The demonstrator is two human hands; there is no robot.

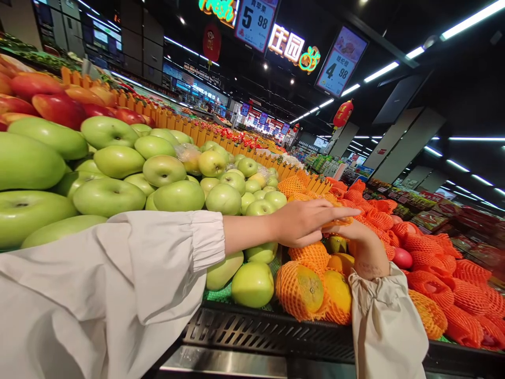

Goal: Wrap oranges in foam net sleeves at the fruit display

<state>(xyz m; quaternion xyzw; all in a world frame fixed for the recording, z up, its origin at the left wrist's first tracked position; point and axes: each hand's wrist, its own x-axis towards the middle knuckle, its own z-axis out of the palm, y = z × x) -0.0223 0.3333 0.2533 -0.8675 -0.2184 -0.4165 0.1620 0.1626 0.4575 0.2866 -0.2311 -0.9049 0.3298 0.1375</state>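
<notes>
Orange fruit in orange foam netting (335,218) sits atop the netted pile just beside the heap of green apples (158,173). Left hand (305,221) lies flat over it, fingers extended; right hand (365,242) cups it from below, fingers curled around.

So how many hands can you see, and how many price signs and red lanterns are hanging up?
Hands: 2, the left hand and the right hand, both on a fruit in orange netting
Hanging price signs: 2, one reading 5.98 and one reading 4.98
Red lanterns: 2, one and another
Total: 6
</notes>
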